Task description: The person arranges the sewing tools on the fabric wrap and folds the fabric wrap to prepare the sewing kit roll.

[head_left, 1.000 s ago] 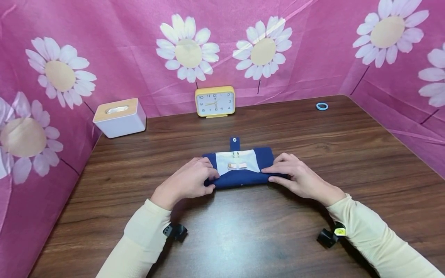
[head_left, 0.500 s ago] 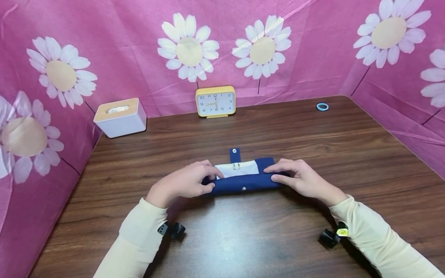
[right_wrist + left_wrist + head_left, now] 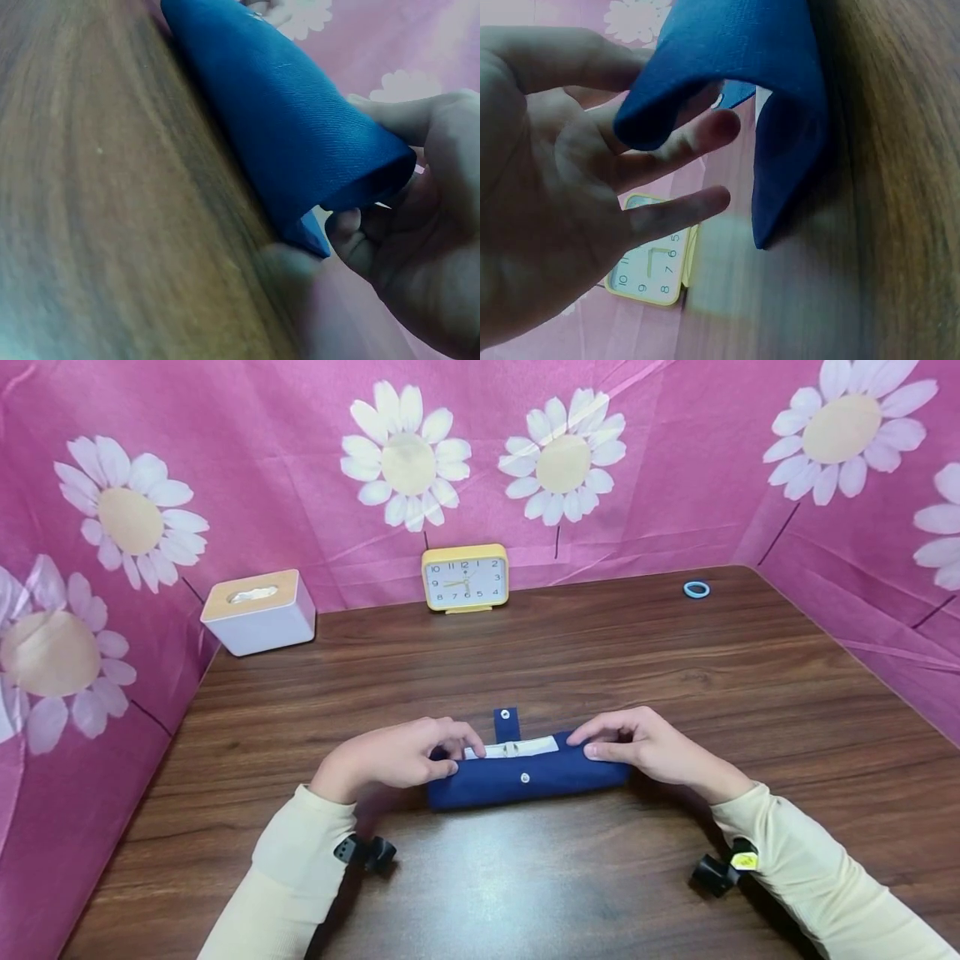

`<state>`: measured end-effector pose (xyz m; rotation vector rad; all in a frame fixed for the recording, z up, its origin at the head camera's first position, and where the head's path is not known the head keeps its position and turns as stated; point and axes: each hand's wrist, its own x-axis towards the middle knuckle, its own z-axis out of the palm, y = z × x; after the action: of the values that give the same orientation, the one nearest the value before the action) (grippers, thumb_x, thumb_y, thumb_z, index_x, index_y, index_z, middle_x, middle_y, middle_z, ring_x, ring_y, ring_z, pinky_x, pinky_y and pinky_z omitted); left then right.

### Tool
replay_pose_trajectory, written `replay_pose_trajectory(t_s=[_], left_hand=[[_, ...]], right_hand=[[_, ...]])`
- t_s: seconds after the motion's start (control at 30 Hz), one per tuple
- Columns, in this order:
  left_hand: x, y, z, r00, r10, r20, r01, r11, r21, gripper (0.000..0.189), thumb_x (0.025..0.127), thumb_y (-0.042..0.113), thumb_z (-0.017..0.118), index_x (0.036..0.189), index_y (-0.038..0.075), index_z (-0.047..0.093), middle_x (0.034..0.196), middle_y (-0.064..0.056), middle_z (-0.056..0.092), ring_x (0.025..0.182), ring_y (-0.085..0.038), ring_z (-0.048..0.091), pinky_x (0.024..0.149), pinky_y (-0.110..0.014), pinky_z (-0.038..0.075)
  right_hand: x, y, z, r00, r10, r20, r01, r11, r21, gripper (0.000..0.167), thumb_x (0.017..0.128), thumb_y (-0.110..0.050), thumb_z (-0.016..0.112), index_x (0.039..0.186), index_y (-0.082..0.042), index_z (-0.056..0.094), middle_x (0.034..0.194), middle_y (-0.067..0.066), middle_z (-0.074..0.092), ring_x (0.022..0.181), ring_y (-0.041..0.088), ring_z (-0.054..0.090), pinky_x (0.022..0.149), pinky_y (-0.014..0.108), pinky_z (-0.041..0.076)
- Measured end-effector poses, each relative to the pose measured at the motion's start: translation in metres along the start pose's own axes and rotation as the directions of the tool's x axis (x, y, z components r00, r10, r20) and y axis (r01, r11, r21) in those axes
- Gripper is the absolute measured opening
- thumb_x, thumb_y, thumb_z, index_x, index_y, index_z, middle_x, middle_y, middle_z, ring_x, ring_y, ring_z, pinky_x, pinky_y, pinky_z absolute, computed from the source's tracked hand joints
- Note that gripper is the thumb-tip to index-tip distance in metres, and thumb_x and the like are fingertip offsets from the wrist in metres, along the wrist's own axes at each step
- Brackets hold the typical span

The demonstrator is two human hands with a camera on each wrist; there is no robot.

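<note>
A navy fabric pouch (image 3: 487, 789) lies across the middle of the table, its near side folded over toward the far side. A metal snap stud sits on the outside of the fold, and a strap (image 3: 507, 729) with a matching snap points away from me. Only a narrow white strip of lining (image 3: 538, 746) shows. My left hand (image 3: 397, 753) pinches the folded edge at the left end, thumb outside and fingers inside the curl of cloth (image 3: 742, 37). At the right end my right hand (image 3: 660, 756) grips the same edge between thumb and fingers, as the right wrist view also shows.
At the back stand a yellow desk clock (image 3: 465, 579) and, farther left, a white tissue box (image 3: 272, 622) with a wood-look lid. A light blue ring (image 3: 696, 589) lies at the back right. Pink flowered cloth (image 3: 285, 485) hangs round the wooden table (image 3: 525, 893).
Both hands have rolled the near edge of the pouch up and away, covering most of the white lining and a small pink piece on it. The pouch has slid toward me.
</note>
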<state>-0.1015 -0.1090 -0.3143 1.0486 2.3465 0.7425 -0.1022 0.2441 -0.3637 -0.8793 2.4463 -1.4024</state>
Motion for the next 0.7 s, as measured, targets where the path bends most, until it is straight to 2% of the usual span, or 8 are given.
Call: replay_pose_trajectory(t_s=[0.07, 0.17, 0.27, 0.37, 0.5, 0.7], left_hand=[[-0.001, 0.0, -0.001, 1.0, -0.025, 0.001, 0.025, 1.0, -0.003, 0.033, 0.096, 0.004, 0.056, 0.125, 0.019, 0.063, 0.11, -0.004, 0.064, 0.103, -0.016, 0.06, 0.091, -0.036, 0.048], [-0.002, -0.001, -0.002, 0.998, -0.063, -0.01, 0.063, 0.998, -0.001, 0.033, 0.097, 0.003, 0.056, 0.125, 0.019, 0.063, 0.115, -0.006, 0.064, 0.108, -0.019, 0.06, 0.095, -0.04, 0.048], [-0.003, -0.002, -0.002, 0.996, -0.078, -0.031, 0.079, 0.997, 0.011, 0.031, 0.098, 0.004, 0.055, 0.125, 0.017, 0.063, 0.12, -0.007, 0.065, 0.114, -0.022, 0.06, 0.099, -0.043, 0.047], [-0.003, -0.004, -0.003, 0.995, -0.091, -0.05, 0.092, 0.995, 0.021, 0.029, 0.099, 0.004, 0.055, 0.124, 0.015, 0.064, 0.123, -0.009, 0.065, 0.119, -0.024, 0.059, 0.101, -0.045, 0.047], [-0.002, -0.006, -0.005, 0.99, -0.114, -0.077, 0.115, 0.993, 0.012, 0.029, 0.098, 0.002, 0.054, 0.123, 0.012, 0.065, 0.124, -0.01, 0.068, 0.121, -0.026, 0.059, 0.103, -0.046, 0.046], [-0.001, -0.02, -0.014, 0.99, -0.11, -0.085, 0.11, 0.994, -0.006, 0.028, 0.096, -0.001, 0.053, 0.12, 0.009, 0.066, 0.12, -0.011, 0.07, 0.118, -0.027, 0.064, 0.103, -0.048, 0.047]], right_hand=[[0.002, 0.001, 0.002, 1.0, 0.001, -0.027, -0.001, 1.0, 0.006, 0.018, 0.092, -0.005, 0.07, 0.109, -0.01, 0.077, 0.094, -0.002, 0.075, 0.071, 0.001, 0.058, 0.06, 0.023, 0.048], [0.004, 0.002, 0.006, 0.993, 0.007, -0.115, -0.008, 1.0, -0.004, 0.017, 0.091, -0.007, 0.073, 0.107, -0.009, 0.078, 0.101, 0.003, 0.078, 0.083, -0.001, 0.065, 0.069, 0.019, 0.051], [0.008, 0.003, 0.011, 0.978, 0.004, -0.21, -0.009, 1.0, -0.022, 0.015, 0.089, -0.009, 0.076, 0.104, -0.01, 0.079, 0.098, 0.003, 0.079, 0.09, -0.001, 0.069, 0.077, 0.016, 0.051], [0.012, 0.004, 0.015, 0.965, -0.006, -0.263, -0.004, 0.999, -0.04, 0.012, 0.088, -0.01, 0.077, 0.1, -0.011, 0.08, 0.095, 0.001, 0.079, 0.089, -0.002, 0.069, 0.078, 0.015, 0.051], [0.013, 0.006, 0.015, 0.969, 0.015, -0.247, -0.026, 0.999, -0.043, 0.014, 0.087, -0.013, 0.079, 0.101, -0.013, 0.081, 0.096, 0.0, 0.079, 0.091, -0.001, 0.069, 0.08, 0.015, 0.051], [0.018, 0.005, 0.014, 0.986, 0.1, -0.131, -0.107, 0.993, -0.047, 0.03, 0.08, -0.02, 0.086, 0.109, -0.018, 0.079, 0.107, -0.001, 0.078, 0.099, 0.003, 0.067, 0.084, 0.02, 0.051]])
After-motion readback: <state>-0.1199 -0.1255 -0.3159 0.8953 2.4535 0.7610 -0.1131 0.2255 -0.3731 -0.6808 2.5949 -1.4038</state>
